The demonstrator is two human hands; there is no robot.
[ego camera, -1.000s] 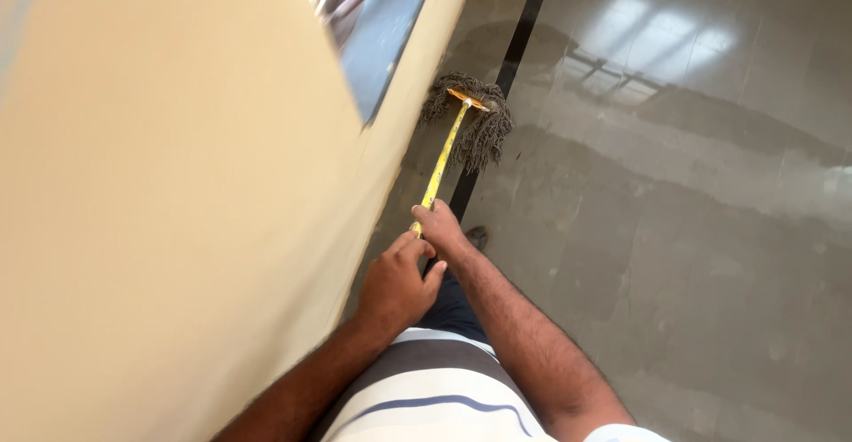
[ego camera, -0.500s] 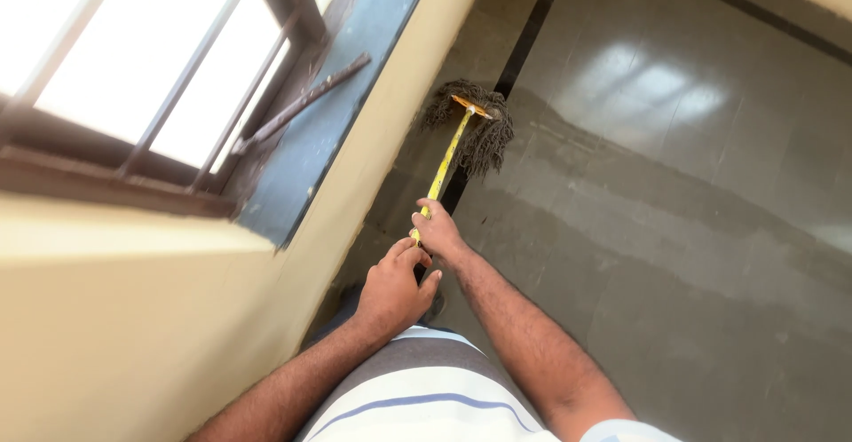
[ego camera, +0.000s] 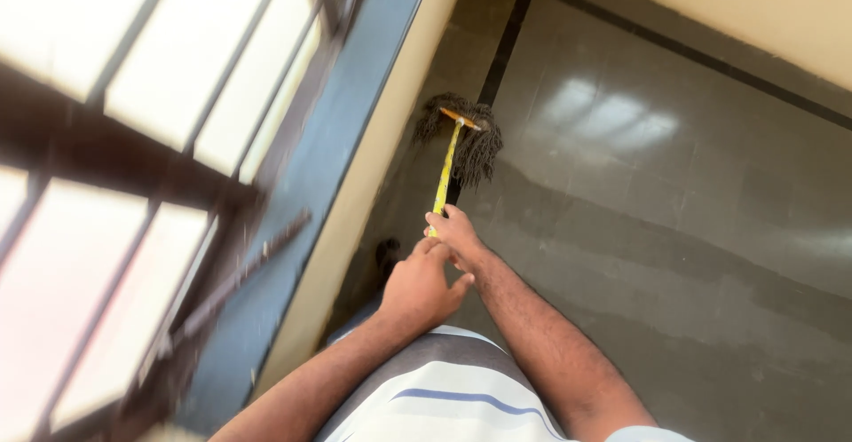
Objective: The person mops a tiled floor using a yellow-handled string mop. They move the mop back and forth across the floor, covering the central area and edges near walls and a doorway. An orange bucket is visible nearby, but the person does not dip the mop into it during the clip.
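A mop with a yellow handle (ego camera: 445,176) and a dark stringy head (ego camera: 469,140) rests on the grey tiled floor close to the wall. My right hand (ego camera: 454,232) grips the handle lower down, ahead of my body. My left hand (ego camera: 417,284) is closed around the handle's near end, just behind the right hand. The mop head sits on a wet, shiny patch of floor beside a black border strip (ego camera: 501,51).
A cream wall (ego camera: 373,185) runs along my left, topped by a dark blue sill (ego camera: 302,193) under a barred window (ego camera: 133,140). Another cream wall (ego camera: 737,7) closes the far right. Grey floor tiles (ego camera: 692,229) spread to the right. My foot (ego camera: 387,254) shows near the wall.
The view has swung left and up, bringing the window and sill into sight. Both hands keep their grip on the mop handle; the mop head stays by the wall.
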